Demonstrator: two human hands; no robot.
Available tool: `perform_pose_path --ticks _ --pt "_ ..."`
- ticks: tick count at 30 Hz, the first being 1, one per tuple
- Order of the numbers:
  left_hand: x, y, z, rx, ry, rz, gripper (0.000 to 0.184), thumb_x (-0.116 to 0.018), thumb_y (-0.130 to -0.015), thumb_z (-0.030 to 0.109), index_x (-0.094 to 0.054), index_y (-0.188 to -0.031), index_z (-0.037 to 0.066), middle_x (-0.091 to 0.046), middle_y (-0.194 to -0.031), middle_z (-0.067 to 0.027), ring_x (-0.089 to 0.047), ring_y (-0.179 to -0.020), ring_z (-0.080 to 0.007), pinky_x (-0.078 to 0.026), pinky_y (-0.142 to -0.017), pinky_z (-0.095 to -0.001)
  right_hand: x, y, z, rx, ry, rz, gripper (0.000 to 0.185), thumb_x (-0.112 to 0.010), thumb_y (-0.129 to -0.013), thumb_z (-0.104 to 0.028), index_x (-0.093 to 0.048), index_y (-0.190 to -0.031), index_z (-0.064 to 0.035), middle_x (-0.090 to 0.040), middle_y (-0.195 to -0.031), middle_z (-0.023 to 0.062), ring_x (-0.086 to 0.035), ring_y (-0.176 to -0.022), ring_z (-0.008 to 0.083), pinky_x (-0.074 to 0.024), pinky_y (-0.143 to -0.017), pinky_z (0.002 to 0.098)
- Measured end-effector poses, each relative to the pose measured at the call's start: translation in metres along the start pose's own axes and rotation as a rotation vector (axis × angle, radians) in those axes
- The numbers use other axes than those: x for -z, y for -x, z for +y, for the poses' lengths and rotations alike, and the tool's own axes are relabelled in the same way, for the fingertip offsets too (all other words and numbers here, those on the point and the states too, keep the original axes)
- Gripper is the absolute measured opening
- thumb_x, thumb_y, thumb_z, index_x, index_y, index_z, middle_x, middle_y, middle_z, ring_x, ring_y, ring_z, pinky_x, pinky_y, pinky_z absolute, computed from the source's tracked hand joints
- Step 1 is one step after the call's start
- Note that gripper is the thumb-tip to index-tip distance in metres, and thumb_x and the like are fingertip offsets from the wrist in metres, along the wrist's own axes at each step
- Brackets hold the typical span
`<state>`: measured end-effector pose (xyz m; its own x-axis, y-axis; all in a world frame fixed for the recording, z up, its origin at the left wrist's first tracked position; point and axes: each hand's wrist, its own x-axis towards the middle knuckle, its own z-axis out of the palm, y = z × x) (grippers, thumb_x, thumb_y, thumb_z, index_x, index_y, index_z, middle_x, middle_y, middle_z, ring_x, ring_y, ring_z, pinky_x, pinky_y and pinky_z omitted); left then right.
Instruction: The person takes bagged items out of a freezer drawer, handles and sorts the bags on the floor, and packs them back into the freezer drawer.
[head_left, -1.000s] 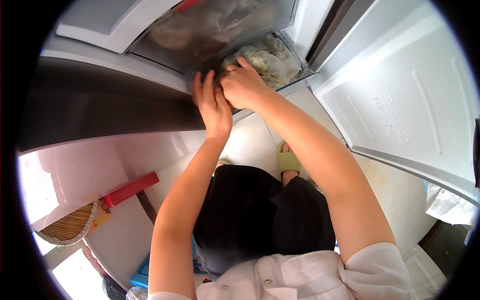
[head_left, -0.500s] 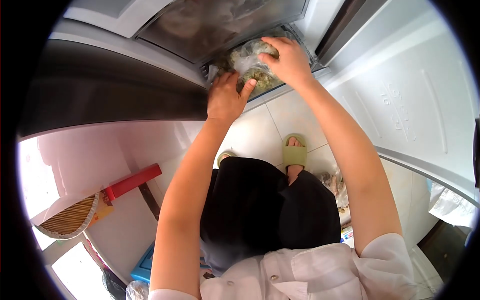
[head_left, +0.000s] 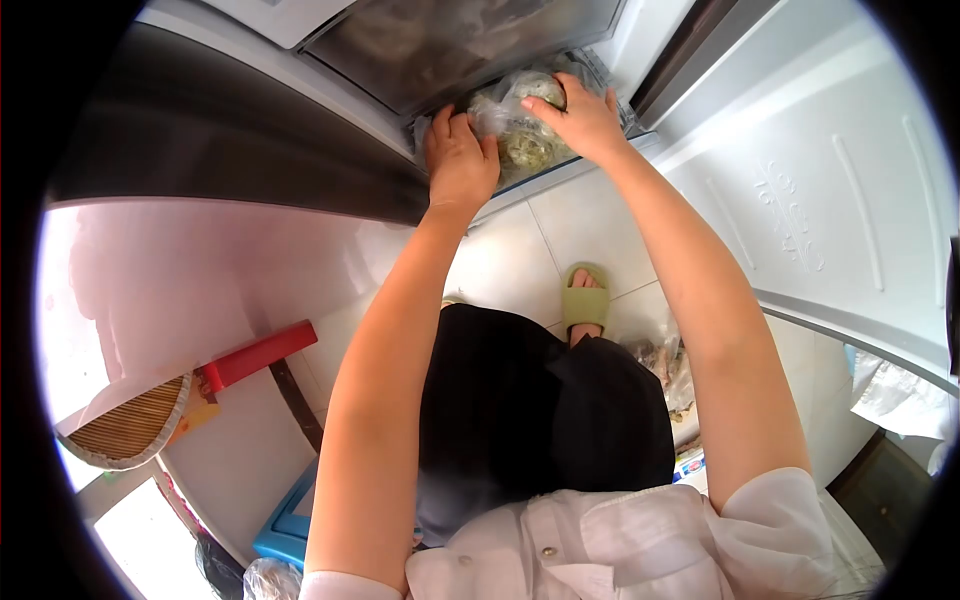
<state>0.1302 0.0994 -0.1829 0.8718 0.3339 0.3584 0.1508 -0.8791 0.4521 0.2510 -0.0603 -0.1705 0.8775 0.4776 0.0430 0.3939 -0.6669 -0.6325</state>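
A lower freezer drawer (head_left: 545, 178) stands pulled out, holding clear plastic bags of pale green, lumpy food (head_left: 527, 150). My right hand (head_left: 588, 122) grips the upper right of a bag, its thumb on the near side and its fingers partly hidden behind the plastic. At the drawer's left end, my left hand (head_left: 463, 165) rests against the bags with its fingers stretched and apart. What lies under the left fingertips is hidden.
Above is another drawer with a dark translucent front (head_left: 460, 50). The open white door (head_left: 830, 190) stands to the right, and a dark door panel (head_left: 230, 130) to the left. Plastic bags (head_left: 672, 370) lie on the tiled floor by my green slipper (head_left: 585, 300).
My left hand has shifted slightly up and right, its fingers reaching further into the drawer. The right hand's fingers have moved right across the bag, and more of the bag shows between my hands.
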Motion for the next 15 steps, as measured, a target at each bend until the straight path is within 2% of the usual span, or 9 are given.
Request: perform_pose_path --ticks 1,2,4,5,7,8,10,13,15 --pt "-0.001 -0.002 0.004 -0.033 -0.046 0.026 0.04 -0.063 -0.084 0.027 -0.05 -0.111 0.001 -0.048 -0.122 -0.0229 -0.041 -0.118 -0.0399 -0.034 -0.1 -0.0448 0.0 0.002 0.002 0.029 0.041 -0.002 0.09 -0.057 -0.077 -0.069 -0.04 -0.135 -0.0019 -0.061 -0.118 0.0199 -0.057 -0.112 0.0345 -0.0404 -0.099 0.0403" --pt "0.0 -0.005 0.006 0.057 0.113 -0.066 0.046 -0.064 -0.083 0.029 -0.046 -0.116 0.002 -0.047 -0.125 -0.0232 -0.04 -0.12 -0.0392 -0.034 -0.101 -0.0445 0.001 0.004 0.006 0.058 0.082 -0.003 0.091 -0.055 -0.077 -0.07 -0.039 -0.136 -0.0024 -0.061 -0.117 0.0196 -0.057 -0.112 0.0348 -0.0385 -0.101 0.0411" --pt "0.019 -0.013 0.014 0.239 0.424 -0.256 0.06 -0.067 -0.081 0.034 -0.04 -0.125 0.003 -0.043 -0.131 -0.0237 -0.04 -0.123 -0.038 -0.033 -0.103 -0.0437 0.022 0.012 -0.008 -0.047 0.04 -0.184 0.092 -0.056 -0.077 -0.069 -0.036 -0.137 -0.0027 -0.058 -0.121 0.0209 -0.054 -0.116 0.0348 -0.0304 -0.106 0.0422" --pt "0.019 -0.016 0.015 0.216 0.404 -0.273 0.068 -0.068 -0.079 0.037 -0.036 -0.129 0.004 -0.04 -0.135 -0.0231 -0.039 -0.125 -0.0371 -0.032 -0.104 -0.0431 0.032 0.012 -0.015 -0.099 0.015 -0.275 0.093 -0.056 -0.077 -0.068 -0.035 -0.138 -0.0029 -0.057 -0.123 0.0215 -0.053 -0.118 0.0347 -0.0264 -0.109 0.0428" --pt "0.017 -0.016 0.012 0.18 0.358 -0.316 0.085 -0.071 -0.076 0.044 -0.029 -0.138 0.005 -0.033 -0.143 -0.0219 -0.037 -0.13 -0.0352 -0.031 -0.107 -0.042 0.027 0.006 -0.012 -0.101 0.037 -0.265 0.095 -0.056 -0.075 -0.07 -0.034 -0.139 -0.0024 -0.055 -0.126 0.023 -0.052 -0.119 0.0358 -0.0309 -0.106 0.0416" --pt "0.012 -0.019 0.006 0.049 0.189 -0.327 0.1 -0.073 -0.07 0.053 -0.024 -0.144 0.007 -0.027 -0.149 -0.0178 -0.032 -0.135 -0.033 -0.029 -0.109 -0.0417 0.019 -0.001 -0.007 -0.07 0.08 -0.219 0.096 -0.056 -0.075 -0.07 -0.033 -0.139 -0.0022 -0.055 -0.126 0.0233 -0.052 -0.118 0.0361 -0.035 -0.103 0.0405" --pt "0.013 -0.025 0.006 0.068 0.134 -0.372 0.102 -0.074 -0.068 0.055 -0.026 -0.145 0.01 -0.028 -0.149 -0.0155 -0.031 -0.136 -0.0329 -0.028 -0.11 -0.0419 0.015 -0.007 -0.007 0.011 0.156 -0.173 0.099 -0.052 -0.074 -0.074 -0.034 -0.139 -0.0011 -0.054 -0.127 0.0241 -0.054 -0.116 0.0373 -0.0441 -0.094 0.038" --pt "0.02 -0.023 0.013 0.034 0.157 -0.389 0.101 -0.077 -0.065 0.055 -0.032 -0.143 0.01 -0.032 -0.146 -0.0173 -0.034 -0.133 -0.0337 -0.032 -0.108 -0.0384 0.033 0.003 -0.012 -0.075 0.095 -0.417 0.099 -0.05 -0.076 -0.074 -0.034 -0.139 0.0008 -0.049 -0.131 0.026 -0.049 -0.122 0.0378 -0.0414 -0.099 0.0402" --pt "0.027 -0.023 0.014 0.01 0.102 -0.441 0.102 -0.075 -0.066 0.057 -0.028 -0.145 0.01 -0.027 -0.149 -0.0161 -0.032 -0.135 -0.0337 -0.031 -0.109 -0.0399 0.027 0.005 -0.012 -0.086 0.166 -0.342 0.097 -0.052 -0.073 -0.074 -0.039 -0.136 -0.0008 -0.053 -0.129 0.0214 -0.05 -0.122 0.0349 -0.0407 -0.1 0.0396"
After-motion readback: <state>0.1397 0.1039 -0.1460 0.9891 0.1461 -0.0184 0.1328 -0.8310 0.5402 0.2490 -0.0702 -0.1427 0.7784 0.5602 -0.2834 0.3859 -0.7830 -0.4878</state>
